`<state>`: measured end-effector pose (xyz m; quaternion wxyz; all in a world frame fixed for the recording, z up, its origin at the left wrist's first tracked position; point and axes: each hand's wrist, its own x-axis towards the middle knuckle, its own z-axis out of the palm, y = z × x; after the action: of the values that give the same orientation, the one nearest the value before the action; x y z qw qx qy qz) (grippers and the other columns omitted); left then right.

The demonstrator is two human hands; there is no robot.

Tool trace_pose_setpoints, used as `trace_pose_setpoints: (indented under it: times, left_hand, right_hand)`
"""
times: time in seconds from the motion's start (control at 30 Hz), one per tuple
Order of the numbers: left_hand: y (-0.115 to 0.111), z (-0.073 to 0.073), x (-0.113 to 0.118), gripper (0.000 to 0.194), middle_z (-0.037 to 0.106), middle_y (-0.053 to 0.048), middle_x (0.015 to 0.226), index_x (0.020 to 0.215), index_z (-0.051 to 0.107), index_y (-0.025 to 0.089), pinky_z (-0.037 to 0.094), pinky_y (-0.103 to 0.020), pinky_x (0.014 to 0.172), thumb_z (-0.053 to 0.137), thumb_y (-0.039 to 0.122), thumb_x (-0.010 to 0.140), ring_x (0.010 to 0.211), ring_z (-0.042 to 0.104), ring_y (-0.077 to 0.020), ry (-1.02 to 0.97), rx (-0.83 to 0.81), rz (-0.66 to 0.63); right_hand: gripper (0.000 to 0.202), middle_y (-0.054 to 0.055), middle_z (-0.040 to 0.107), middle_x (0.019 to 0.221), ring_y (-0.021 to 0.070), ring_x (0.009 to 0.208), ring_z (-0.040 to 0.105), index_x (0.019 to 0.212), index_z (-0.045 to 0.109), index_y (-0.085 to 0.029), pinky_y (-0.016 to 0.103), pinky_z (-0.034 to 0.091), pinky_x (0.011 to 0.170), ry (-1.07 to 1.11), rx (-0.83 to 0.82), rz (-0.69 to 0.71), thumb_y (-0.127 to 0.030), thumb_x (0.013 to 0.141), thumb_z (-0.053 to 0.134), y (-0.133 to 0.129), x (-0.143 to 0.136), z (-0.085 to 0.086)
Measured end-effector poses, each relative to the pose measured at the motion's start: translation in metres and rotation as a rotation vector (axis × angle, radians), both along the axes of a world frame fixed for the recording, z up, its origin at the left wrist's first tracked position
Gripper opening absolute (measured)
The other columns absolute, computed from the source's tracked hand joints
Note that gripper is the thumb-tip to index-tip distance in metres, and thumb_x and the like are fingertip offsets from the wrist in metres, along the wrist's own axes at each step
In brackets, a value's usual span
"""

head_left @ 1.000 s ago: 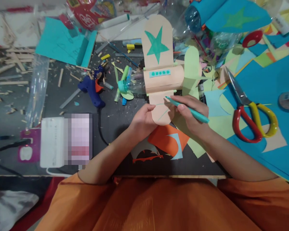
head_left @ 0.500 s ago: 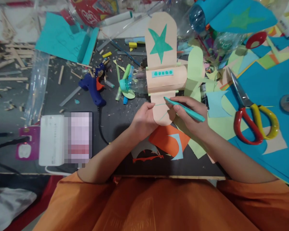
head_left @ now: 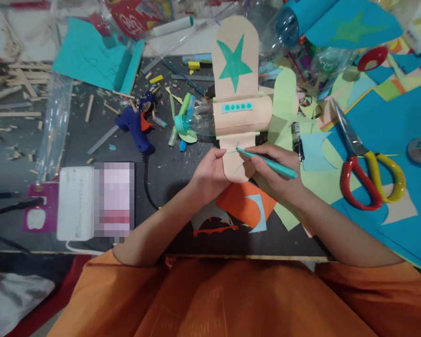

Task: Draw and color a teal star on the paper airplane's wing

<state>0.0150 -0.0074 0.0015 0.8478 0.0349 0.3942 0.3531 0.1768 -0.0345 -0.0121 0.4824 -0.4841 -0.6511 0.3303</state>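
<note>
A toy plane made from a plastic bottle [head_left: 201,120] wrapped in peach paper [head_left: 243,120] lies before me, its teal cap pointing left. The far paper wing [head_left: 235,28] bears a filled green star. On the near wing [head_left: 239,171] there are a few thin teal lines. My left hand [head_left: 208,174] grips this wing's left edge, thumb on top and fingers underneath. In my right hand [head_left: 282,164] is a slim teal marker pen [head_left: 275,167], tilted, its tip on the near wing by the lines.
Left of the plane lies a blue glue gun [head_left: 135,128]; its cord runs toward me. Scissors [head_left: 363,159] with red and yellow handles rest on blue paper at right. Orange paper [head_left: 243,206] sits below the wing. A white power bank [head_left: 75,203] and wood sticks [head_left: 21,84] are at left.
The marker tip has moved slightly left and down on the near wing, and a short new upright stroke shows there. My left hand stays put on the wing.
</note>
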Motion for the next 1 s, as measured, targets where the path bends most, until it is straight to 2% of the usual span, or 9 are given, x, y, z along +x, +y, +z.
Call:
trace_pose_setpoints:
  times: [0.2,0.33,0.53,0.7,0.87,0.93,1.0]
  left_hand:
    - [-0.001,0.0,0.001,0.039,0.076,-0.01,0.089,0.11,0.064,0.012,0.057,-0.04,0.101,0.04,0.022,0.081,0.118,0.071,-0.0293,-0.009,0.015,0.044]
    - [-0.001,0.001,0.001,0.043,0.077,-0.011,0.094,0.116,0.062,0.009,0.054,-0.042,0.105,0.04,0.022,0.082,0.12,0.069,-0.0288,-0.033,0.004,0.049]
    - [-0.002,-0.003,0.001,0.042,0.078,-0.01,0.101,0.114,0.063,0.015,0.053,-0.045,0.106,0.045,0.026,0.078,0.125,0.067,-0.0321,-0.044,0.05,0.03]
    - [-0.003,-0.008,-0.001,0.037,0.078,-0.011,0.099,0.107,0.065,0.017,0.053,-0.047,0.105,0.049,0.028,0.076,0.128,0.065,-0.0341,-0.046,0.101,-0.001]
    - [0.0,-0.007,-0.001,0.041,0.077,-0.01,0.099,0.113,0.064,0.018,0.055,-0.046,0.103,0.048,0.026,0.076,0.126,0.066,-0.0335,-0.038,0.1,0.002]
    - [0.0,-0.004,0.0,0.042,0.077,-0.01,0.097,0.113,0.063,0.015,0.055,-0.046,0.104,0.046,0.025,0.076,0.124,0.067,-0.0333,-0.028,0.064,-0.002]
    - [0.0,-0.002,0.001,0.041,0.076,-0.011,0.093,0.11,0.064,0.013,0.054,-0.045,0.106,0.044,0.024,0.077,0.122,0.068,-0.0327,-0.006,0.033,-0.003]
  right_hand:
    - [0.013,0.002,0.078,0.075,0.0181,0.07,0.074,0.091,0.079,-0.023,0.032,0.06,0.065,-0.014,0.023,0.044,-0.026,0.092,0.067,0.0,0.0,0.0]
    - [0.014,0.002,0.08,0.078,0.0188,0.07,0.075,0.089,0.078,-0.025,0.032,0.06,0.064,-0.07,0.075,0.082,-0.027,0.093,0.065,0.001,0.002,0.003]
    - [0.016,0.003,0.082,0.081,0.0181,0.068,0.076,0.086,0.075,-0.026,0.03,0.06,0.06,-0.108,0.134,0.194,-0.023,0.095,0.062,0.001,0.004,0.007]
    - [0.016,0.003,0.079,0.074,0.0162,0.065,0.075,0.084,0.075,-0.022,0.027,0.058,0.059,-0.126,0.132,0.274,-0.023,0.095,0.063,0.001,0.006,0.008]
    - [0.02,0.002,0.078,0.071,0.0145,0.063,0.074,0.08,0.074,-0.022,0.025,0.056,0.057,-0.145,0.15,0.337,-0.026,0.096,0.063,0.001,0.006,0.01]
    - [0.02,0.002,0.079,0.072,0.0143,0.063,0.074,0.079,0.074,-0.022,0.024,0.057,0.057,-0.084,0.119,0.318,-0.025,0.096,0.063,0.001,0.006,0.009]
    - [0.018,0.001,0.078,0.072,0.0144,0.062,0.073,0.08,0.073,-0.023,0.025,0.057,0.056,0.022,0.088,0.206,-0.026,0.095,0.064,0.0,0.007,0.007]
